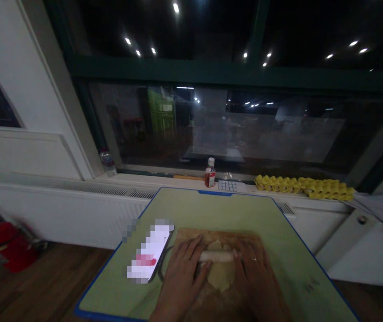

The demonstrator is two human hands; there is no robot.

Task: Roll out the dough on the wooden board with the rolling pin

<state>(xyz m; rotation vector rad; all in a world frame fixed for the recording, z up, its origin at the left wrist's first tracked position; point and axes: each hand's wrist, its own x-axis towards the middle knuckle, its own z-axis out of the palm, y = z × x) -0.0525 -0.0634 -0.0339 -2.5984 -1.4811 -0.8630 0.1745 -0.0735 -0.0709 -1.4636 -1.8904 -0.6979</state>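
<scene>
**Left hand [187, 258] and right hand [252, 261] side by side, backs up**

Both hands sit in the lower middle of the frame, apart from each other. The left wrist [169, 297] rises from the bottom edge; its fingers stretch toward the upper right, lightly bent, and the left thumb [201, 275] angles out below them. The right wrist [267, 297] mirrors it, fingers leaning toward the upper left. Shadow blurs the right hand, and its thumb's pose is unclear.
</scene>
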